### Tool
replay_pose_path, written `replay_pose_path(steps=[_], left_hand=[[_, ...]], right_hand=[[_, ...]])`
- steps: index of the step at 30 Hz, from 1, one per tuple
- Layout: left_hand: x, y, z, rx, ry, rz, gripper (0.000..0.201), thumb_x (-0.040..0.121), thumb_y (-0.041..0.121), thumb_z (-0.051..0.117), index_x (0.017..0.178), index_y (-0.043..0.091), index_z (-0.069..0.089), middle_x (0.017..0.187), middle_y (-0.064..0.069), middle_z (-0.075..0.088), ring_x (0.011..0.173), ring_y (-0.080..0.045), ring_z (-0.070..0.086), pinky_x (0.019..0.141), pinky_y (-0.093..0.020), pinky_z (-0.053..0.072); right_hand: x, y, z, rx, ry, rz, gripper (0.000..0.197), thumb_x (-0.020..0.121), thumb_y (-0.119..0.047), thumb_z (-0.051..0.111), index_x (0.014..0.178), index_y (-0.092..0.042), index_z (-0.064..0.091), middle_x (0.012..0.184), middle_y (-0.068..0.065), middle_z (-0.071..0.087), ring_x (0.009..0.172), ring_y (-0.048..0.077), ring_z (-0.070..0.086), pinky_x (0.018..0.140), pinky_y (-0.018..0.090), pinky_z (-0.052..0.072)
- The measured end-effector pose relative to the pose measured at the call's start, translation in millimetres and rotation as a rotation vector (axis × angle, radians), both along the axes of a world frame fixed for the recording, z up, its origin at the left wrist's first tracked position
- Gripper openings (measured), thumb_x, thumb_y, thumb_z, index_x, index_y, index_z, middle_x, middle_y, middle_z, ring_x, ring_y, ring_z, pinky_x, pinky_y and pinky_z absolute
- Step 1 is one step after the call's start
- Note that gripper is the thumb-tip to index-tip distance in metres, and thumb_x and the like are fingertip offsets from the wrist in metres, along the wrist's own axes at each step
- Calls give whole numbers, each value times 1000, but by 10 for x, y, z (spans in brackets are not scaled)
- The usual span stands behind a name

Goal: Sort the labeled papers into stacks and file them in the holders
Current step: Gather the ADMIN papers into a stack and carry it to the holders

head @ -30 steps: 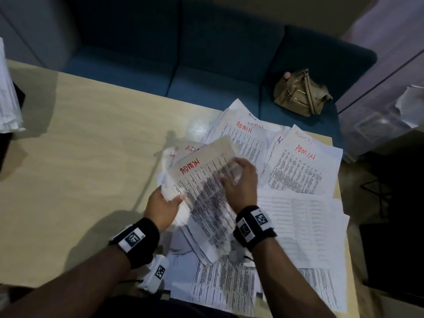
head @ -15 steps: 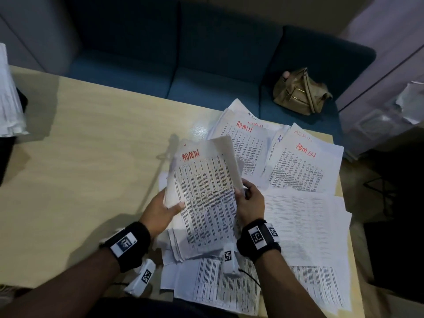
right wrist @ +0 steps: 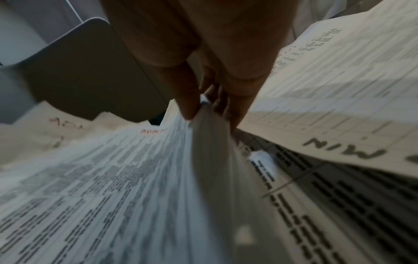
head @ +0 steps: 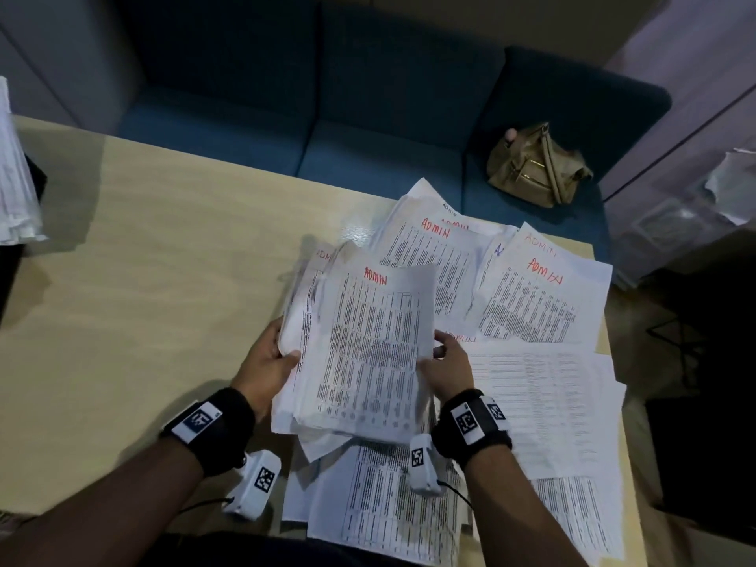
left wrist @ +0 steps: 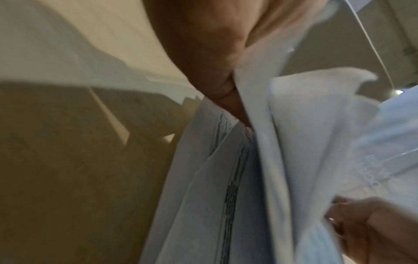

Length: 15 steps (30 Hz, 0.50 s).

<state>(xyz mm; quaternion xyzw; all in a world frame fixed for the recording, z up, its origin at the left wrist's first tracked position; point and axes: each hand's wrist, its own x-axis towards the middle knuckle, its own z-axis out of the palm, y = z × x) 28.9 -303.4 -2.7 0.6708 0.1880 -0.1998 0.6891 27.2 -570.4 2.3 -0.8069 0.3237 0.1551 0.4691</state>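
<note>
1. A tan handbag [head: 538, 167] sits on the blue sofa [head: 368, 116] beyond the wooden table [head: 143, 280], and a white paper pile [head: 16, 169] stands at the table's far left edge.
2. Loose ADMIN-labelled sheets [head: 536, 296] lie fanned over the table's right side, under and around the held bundle, so they hide most of the tabletop there.
3. The ADMIN stack [head: 368, 354] is lifted above those sheets, its long axis running away from the person, red label at the far end, printed face up.
4. The left hand [head: 268, 364] grips the stack's left edge, thumb on top.
5. The right hand [head: 448, 368] pinches the right edge; in the blurred wrist view it seems to hold several sheets.
</note>
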Motion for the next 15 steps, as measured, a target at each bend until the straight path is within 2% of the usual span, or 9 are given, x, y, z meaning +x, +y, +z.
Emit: replay_pose_path(steps=[2, 3, 6, 8, 10, 11, 13, 15], left_hand=[[16, 23, 7, -20, 20, -10, 60, 85, -21, 45, 129, 19, 48, 122, -15, 63, 109, -32, 62, 95, -50, 48], [26, 37, 19, -16, 24, -6, 61, 83, -20, 46, 131, 17, 48, 121, -14, 64, 106, -30, 63, 91, -47, 50], [62, 37, 88, -39, 12, 34, 42, 87, 2, 57, 126, 16, 50, 121, -10, 63, 96, -19, 64, 85, -37, 50], [88, -15, 156, 43, -35, 17, 30, 98, 18, 53, 127, 19, 49, 117, 2, 62, 98, -12, 61, 87, -26, 47], [117, -57, 174, 188, -103, -37, 32, 100, 23, 45, 131, 15, 49, 115, 5, 59, 104, -13, 57, 79, -14, 43], [132, -75, 172, 220, -118, -49, 34, 101, 24, 44, 133, 12, 49, 117, 2, 59, 107, -15, 56, 80, -16, 43], [140, -79, 130, 181, -86, -39, 34, 101, 20, 43, 133, 10, 50, 119, -2, 59, 111, -19, 56, 90, -26, 41], [133, -56, 103, 115, -10, -39, 32, 101, 16, 45, 130, 6, 52, 116, -7, 61, 109, -24, 59, 90, -30, 42]], right_hand=[[26, 26, -21, 22, 38, 73, 45, 80, 4, 55, 124, -7, 53, 90, -1, 62, 73, 10, 59, 56, 21, 46], [42, 41, -27, 13, 39, 84, 42, 82, 1, 58, 123, -6, 52, 92, 0, 62, 72, 10, 57, 54, 20, 44], [83, 80, -37, -45, -7, 62, 41, 90, -20, 62, 126, -10, 46, 102, 2, 61, 70, 8, 58, 53, 19, 42], [102, 130, -62, -79, -11, 68, 42, 93, -22, 59, 130, -11, 42, 110, 7, 63, 79, 18, 64, 62, 25, 50], [115, 188, -82, -103, -15, 100, 39, 96, -23, 53, 131, -10, 41, 114, 11, 64, 86, 25, 63, 68, 29, 50], [129, 224, -71, -115, -26, 112, 36, 98, -24, 50, 129, -8, 42, 112, 12, 63, 83, 24, 60, 64, 27, 47], [164, 278, -49, -104, -64, 106, 33, 100, -27, 44, 124, -5, 44, 103, 11, 63, 75, 21, 56, 56, 23, 41], [213, 304, -30, -74, -72, 74, 34, 101, -32, 40, 121, -5, 43, 93, 6, 58, 72, 19, 55, 53, 25, 40]])
